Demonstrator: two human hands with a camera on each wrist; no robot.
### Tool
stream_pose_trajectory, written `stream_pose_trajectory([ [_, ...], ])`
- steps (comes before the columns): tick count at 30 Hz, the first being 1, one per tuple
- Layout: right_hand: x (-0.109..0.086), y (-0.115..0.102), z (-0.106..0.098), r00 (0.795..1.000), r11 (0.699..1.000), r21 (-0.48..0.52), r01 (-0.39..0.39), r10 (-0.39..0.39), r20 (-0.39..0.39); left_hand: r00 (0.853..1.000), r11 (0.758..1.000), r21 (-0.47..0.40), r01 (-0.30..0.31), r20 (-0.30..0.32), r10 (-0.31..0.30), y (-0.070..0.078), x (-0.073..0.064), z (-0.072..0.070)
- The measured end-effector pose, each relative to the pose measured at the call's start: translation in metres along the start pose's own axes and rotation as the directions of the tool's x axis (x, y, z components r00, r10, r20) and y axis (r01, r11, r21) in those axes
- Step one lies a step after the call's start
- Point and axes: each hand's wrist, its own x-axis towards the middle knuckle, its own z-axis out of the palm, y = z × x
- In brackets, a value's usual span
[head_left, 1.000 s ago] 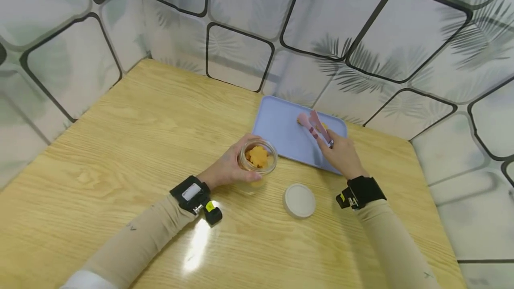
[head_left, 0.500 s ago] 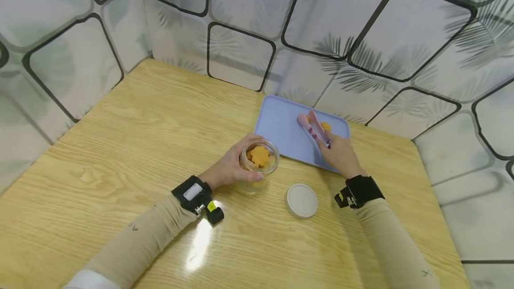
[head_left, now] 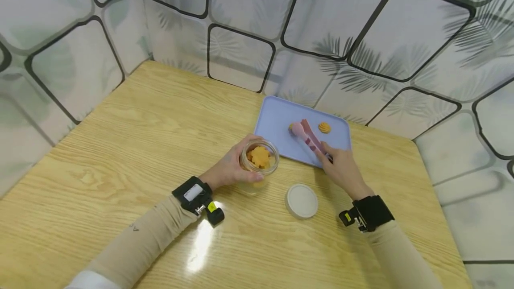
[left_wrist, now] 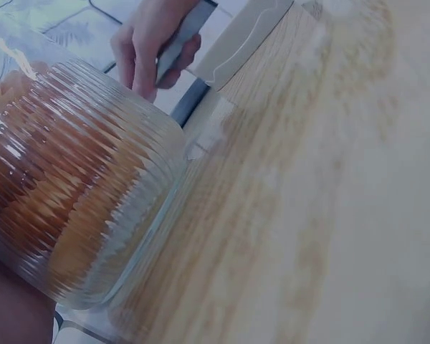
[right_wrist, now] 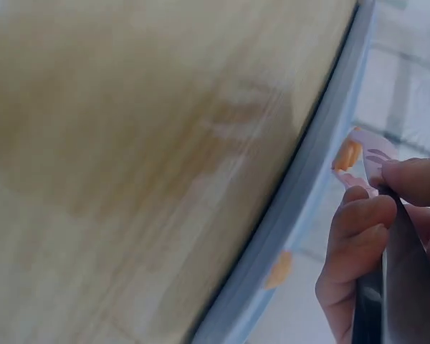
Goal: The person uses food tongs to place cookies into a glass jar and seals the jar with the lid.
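My left hand (head_left: 231,164) grips a ribbed glass jar (head_left: 270,164) without its lid, with several orange cookies (head_left: 259,157) inside. In the left wrist view the jar (left_wrist: 79,179) fills the left side, the cookies showing through its wall. Over the blue tray (head_left: 277,121), my right hand (head_left: 341,164) holds pink tongs (head_left: 311,139). An orange cookie (right_wrist: 347,154) sits between the tong tips in the right wrist view; in the head view the tips largely hide it. Another swirled cookie (head_left: 324,127) lies on the tray, right of the tongs.
A round white lid (head_left: 301,201) lies on the wooden table (head_left: 160,115), between the two forearms and in front of the tray. A patterned curtain (head_left: 241,57) closes off the table's far and left edges.
My right hand has drawn the tongs a little left and nearer, with the cookie between the tips. The other tray cookie has come into fuller view. The left hand and jar stay nearly still.
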Motion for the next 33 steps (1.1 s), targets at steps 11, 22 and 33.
stream_pose_trajectory([
  [11,-0.059,-0.039,-0.028,0.978,0.96,0.2,0.194,-0.174,-0.114,1.0,1.0,0.005,0.0,0.001,0.0,0.001,0.001,-0.002],
  [22,-0.079,-0.068,-0.04,0.866,0.821,0.278,0.498,-0.451,-0.218,1.0,1.0,-0.007,-0.007,0.016,0.007,0.001,0.0,-0.004],
  [33,-0.083,-0.075,-0.042,0.878,0.854,0.205,0.478,-0.473,-0.078,0.999,1.0,-0.016,-0.027,0.035,0.027,-0.003,0.001,-0.004],
])
